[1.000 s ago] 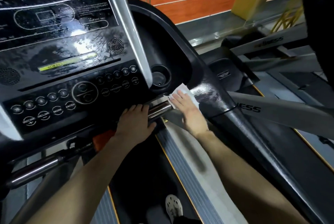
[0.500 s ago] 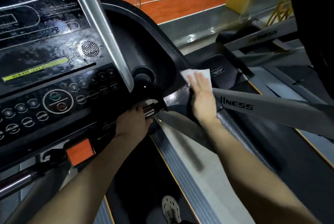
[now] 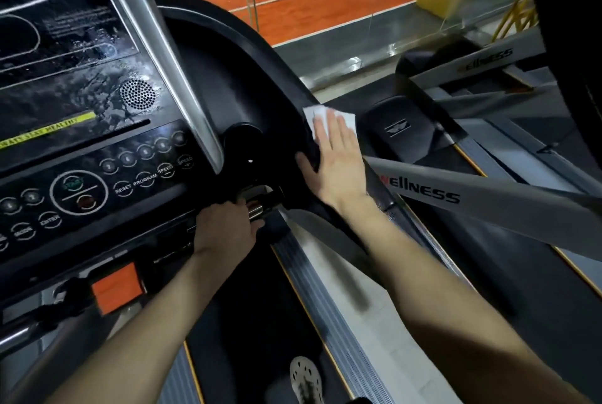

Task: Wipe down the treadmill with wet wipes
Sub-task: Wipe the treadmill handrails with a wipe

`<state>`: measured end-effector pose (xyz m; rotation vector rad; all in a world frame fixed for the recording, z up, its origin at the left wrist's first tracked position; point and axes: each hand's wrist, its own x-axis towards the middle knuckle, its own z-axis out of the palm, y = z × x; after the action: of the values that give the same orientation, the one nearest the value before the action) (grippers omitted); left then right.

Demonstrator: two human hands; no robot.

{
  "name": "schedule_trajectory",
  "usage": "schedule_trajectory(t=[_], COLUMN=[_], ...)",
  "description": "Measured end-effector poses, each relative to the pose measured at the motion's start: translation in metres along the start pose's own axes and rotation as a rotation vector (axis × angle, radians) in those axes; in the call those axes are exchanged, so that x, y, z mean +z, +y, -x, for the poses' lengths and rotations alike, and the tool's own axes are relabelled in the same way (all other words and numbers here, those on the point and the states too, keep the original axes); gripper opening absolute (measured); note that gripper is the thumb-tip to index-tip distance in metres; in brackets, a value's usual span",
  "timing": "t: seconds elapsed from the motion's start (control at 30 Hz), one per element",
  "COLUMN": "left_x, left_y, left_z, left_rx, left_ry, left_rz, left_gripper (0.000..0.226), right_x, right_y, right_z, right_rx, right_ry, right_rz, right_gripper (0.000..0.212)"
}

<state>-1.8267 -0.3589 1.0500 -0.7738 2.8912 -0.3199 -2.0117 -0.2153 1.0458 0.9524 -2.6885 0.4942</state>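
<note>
The right hand (image 3: pixel 338 159) lies flat on the white wet wipe (image 3: pixel 321 116), pressing it against the curved black side arm (image 3: pixel 254 48) of the treadmill (image 3: pixel 345 299). Its fingers (image 3: pixel 330 130) are straight and only slightly apart. The thumb reaches over to the inner face of the arm, near the cup holder (image 3: pixel 242 146). Only the top edge of the wipe shows beyond the fingertips; the rest is under the palm.

A second ago the wipe sat low, at the foot of this arm beside the end of the chrome grip bar (image 3: pixel 257 206). It has since travelled up the arm in one stroke, so the lower stretch appears to be done. Small droplets glisten on the black surface just beside the wrist.

The left hand (image 3: pixel 228 231) has not shifted. Its fingers are curled over the chrome grip bar below the console panel (image 3: pixel 97 149), bracing the person. The panel's upper face is streaked with moisture, which suggests it has had its pass.

Judging from this, the work is on the right-hand arm, and the upper sweep of the curve is not yet reached. The grey arm of the neighbouring machine (image 3: pixel 456 195) crosses just behind the hand. A pale shoe (image 3: pixel 306 377) stands on the belt (image 3: pixel 254 315) below.
</note>
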Motion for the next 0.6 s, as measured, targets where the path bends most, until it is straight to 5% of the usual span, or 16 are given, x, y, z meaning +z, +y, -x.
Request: schedule_trajectory(t=[0.1,0.3,0.6], left_x=[0.0,0.003,-0.009], left_y=[-0.001,-0.008,-0.012], left_z=[-0.002,0.0,0.0], left_rx=[-0.002,-0.032,0.002], left_ry=[-0.003,0.011,0.006], left_rz=[0.005,0.031,0.06], left_gripper=[0.053,0.062,0.061], right_x=[0.002,-0.019,0.006], right_y=[0.003,0.035,-0.008], right_z=[-0.012,0.15,-0.017], right_rx=[-0.04,-0.085,-0.09], right_ry=[-0.029,-0.078,-0.031], right_rz=[0.05,0.125,0.043], right_gripper=[0.08,0.073,0.067])
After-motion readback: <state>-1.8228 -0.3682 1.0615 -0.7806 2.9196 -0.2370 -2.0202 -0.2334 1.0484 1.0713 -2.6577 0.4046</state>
